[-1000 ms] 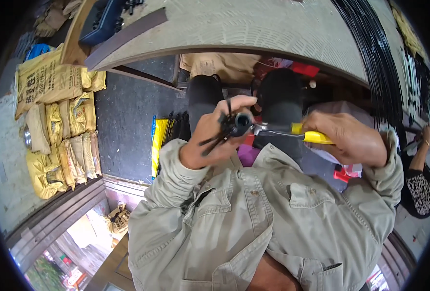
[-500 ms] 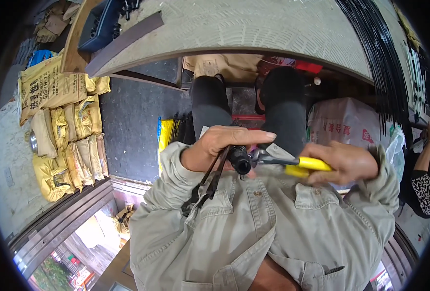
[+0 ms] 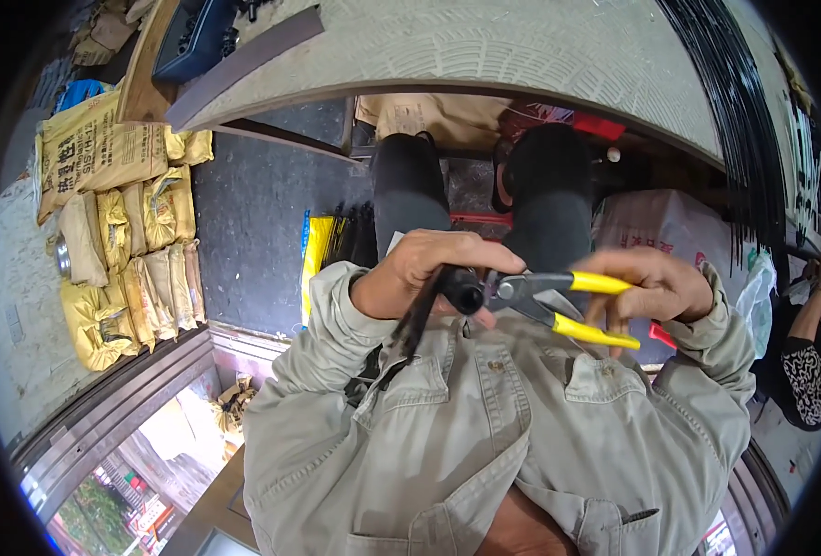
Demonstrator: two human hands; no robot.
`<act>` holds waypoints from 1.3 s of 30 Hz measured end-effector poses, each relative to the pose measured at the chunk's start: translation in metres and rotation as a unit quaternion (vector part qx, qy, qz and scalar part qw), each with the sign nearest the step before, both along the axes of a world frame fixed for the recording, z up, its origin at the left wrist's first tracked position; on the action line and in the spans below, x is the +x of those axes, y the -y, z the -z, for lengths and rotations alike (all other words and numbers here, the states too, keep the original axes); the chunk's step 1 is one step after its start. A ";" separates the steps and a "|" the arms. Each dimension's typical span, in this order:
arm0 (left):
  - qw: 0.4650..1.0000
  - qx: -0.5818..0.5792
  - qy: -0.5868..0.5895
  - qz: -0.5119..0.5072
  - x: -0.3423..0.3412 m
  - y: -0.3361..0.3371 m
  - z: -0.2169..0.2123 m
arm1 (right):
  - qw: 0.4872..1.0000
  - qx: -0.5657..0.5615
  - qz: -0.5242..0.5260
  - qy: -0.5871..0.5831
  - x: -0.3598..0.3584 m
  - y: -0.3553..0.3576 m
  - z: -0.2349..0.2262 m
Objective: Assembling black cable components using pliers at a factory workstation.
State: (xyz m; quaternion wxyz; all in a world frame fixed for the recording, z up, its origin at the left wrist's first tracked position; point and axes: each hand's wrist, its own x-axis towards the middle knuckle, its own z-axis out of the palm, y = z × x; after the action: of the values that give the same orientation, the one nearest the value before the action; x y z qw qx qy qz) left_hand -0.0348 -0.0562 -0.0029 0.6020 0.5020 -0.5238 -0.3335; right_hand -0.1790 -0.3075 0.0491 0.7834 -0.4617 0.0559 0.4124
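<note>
My left hand [image 3: 429, 259] is closed around a black tubular part [image 3: 463, 295], its hollow round end turned up toward me. Dark strips trail from that part down across my shirt front. In my right hand [image 3: 659, 281] are yellow-handled pliers [image 3: 522, 289], the handles spread apart. The plier jaws sit right beside the tube's end, by my left thumb; whether they bite on anything cannot be made out. A red tip [image 3: 661, 335] shows below my right hand, and what it belongs to is unclear.
A workbench [image 3: 485, 56] curves ahead of my knees, with a blue bin [image 3: 191, 46] at its left end. Long black strips [image 3: 739, 120] hang over its right side. Yellow-brown sacks [image 3: 105, 153] are stacked at left. A plastic bag [image 3: 661, 222] and another person's arm [image 3: 804, 324] are at right.
The plier handles have opened wider, and my right fingers have loosened around them. The tube has tilted slightly in my left hand, its end turning more toward me.
</note>
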 end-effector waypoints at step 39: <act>0.961 0.090 -0.079 -0.248 -0.003 -0.019 -0.008 | 0.055 -0.724 0.087 0.682 0.085 -0.048 0.030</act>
State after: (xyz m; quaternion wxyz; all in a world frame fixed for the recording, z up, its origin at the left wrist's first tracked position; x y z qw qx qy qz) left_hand -0.0377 -0.0375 0.0051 0.6573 0.6404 -0.3019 -0.2582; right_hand -0.0945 -0.2593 0.0188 -0.2173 -0.8689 -0.1926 -0.4009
